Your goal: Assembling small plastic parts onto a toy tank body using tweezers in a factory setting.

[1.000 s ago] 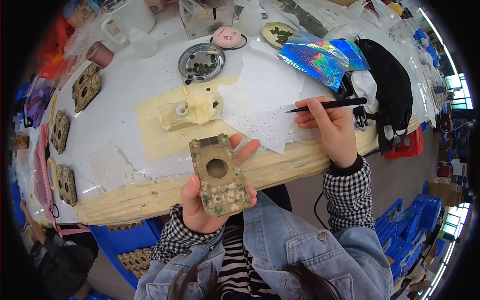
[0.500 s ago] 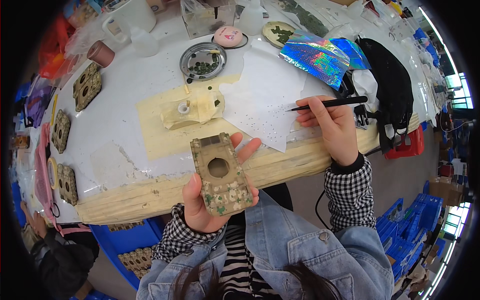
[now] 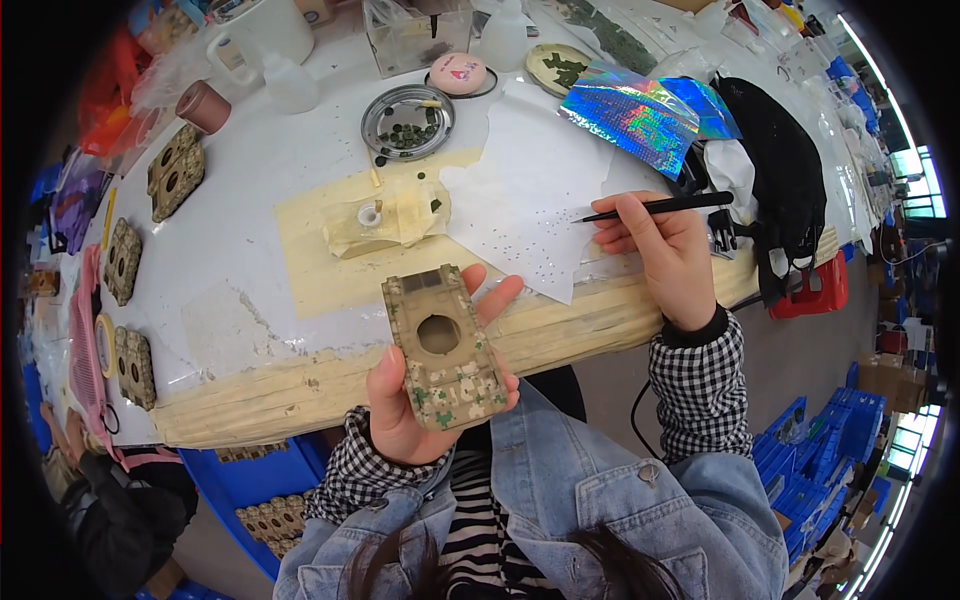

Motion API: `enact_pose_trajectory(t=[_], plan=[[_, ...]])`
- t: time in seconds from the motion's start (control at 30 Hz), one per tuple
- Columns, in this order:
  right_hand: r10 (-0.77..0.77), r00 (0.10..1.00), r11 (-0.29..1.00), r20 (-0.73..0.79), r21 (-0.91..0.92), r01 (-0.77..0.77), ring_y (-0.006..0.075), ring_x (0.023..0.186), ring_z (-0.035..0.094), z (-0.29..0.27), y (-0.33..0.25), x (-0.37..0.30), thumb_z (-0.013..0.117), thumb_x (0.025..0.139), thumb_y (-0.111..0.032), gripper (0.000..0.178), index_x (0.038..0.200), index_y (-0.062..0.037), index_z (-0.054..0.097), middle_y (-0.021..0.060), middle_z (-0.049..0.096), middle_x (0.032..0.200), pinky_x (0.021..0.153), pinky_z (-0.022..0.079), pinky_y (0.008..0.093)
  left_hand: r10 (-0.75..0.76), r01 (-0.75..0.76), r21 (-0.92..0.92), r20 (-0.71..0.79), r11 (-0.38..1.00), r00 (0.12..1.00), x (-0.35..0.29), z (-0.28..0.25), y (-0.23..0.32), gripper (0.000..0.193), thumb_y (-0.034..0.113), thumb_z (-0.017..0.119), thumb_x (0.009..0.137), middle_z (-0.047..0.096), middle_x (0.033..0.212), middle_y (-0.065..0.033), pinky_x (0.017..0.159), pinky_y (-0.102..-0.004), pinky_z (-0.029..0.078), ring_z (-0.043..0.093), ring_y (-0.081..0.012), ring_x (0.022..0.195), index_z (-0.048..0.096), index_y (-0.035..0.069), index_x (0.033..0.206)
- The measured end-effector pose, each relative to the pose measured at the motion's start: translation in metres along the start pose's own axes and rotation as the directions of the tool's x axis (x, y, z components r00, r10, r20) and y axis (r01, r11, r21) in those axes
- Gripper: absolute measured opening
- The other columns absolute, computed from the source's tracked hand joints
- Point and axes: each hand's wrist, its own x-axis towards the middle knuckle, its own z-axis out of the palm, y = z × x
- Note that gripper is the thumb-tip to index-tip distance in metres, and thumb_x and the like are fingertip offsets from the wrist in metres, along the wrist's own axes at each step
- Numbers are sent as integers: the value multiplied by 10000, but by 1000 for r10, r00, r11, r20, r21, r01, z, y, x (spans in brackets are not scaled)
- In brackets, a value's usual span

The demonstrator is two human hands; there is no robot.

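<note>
My left hand (image 3: 395,395) is closed around the sides of a camouflage-painted model tank hull (image 3: 462,372), its round opening facing up. Thumb and fingers of my right hand (image 3: 660,245) pinch slim black tweezers (image 3: 680,203). Their pointed tip is just over a white sheet of paper (image 3: 520,150) scattered with tiny dark specks. Beyond the hull, a small tape-covered block (image 3: 345,235) with a white ring on top lies on a yellowish patch (image 3: 295,250) of the table.
A round clear dish (image 3: 447,95) holds small dark green parts. Several finished-looking hulls (image 3: 122,262) stand at the left. Shiny holographic film (image 3: 630,115) and a black bag (image 3: 780,170) lie at the right. Below the table edge is a blue bin (image 3: 235,480) with more hulls; another person (image 3: 120,520) sits far left.
</note>
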Motion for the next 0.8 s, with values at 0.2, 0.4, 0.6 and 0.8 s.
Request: enact_pose_trajectory(t=[0.2,0.4,0.6,0.8], plan=[[-3,1000,1000,2,1,3,126,716,616,0,0,0,482,941,-209,302,953,60,620,98,645,838,656,493,227,-45,47,-37,66,998,997,-1,-9,3,831,508,506,840,82,1459,-232,791,-415,526,597,-317,950,104,73,1422],[-2,1000,1000,4,5,2,124,714,614,0,0,0,477,943,-210,304,955,57,620,95,645,837,657,490,225,-17,22,-46,90,999,996,-1,-9,1,830,509,505,840,87,1460,-228,790,-414,526,595,-317,954,107,69,1421],[-7,1000,1000,8,-5,7,121,715,614,0,-2,-1,466,947,-212,309,956,56,621,91,643,827,662,488,225,-21,23,-31,86,999,996,-1,-9,2,810,495,496,850,105,1461,-212,789,-418,526,577,-317,990,114,62,1418],[-45,999,999,26,-2,45,122,719,617,-1,-9,-3,458,950,-205,307,961,55,620,90,643,814,661,490,228,4,-3,-87,19,996,1000,-4,-6,1,747,476,454,879,142,1454,-206,787,-419,528,567,-311,1013,137,60,1412]])
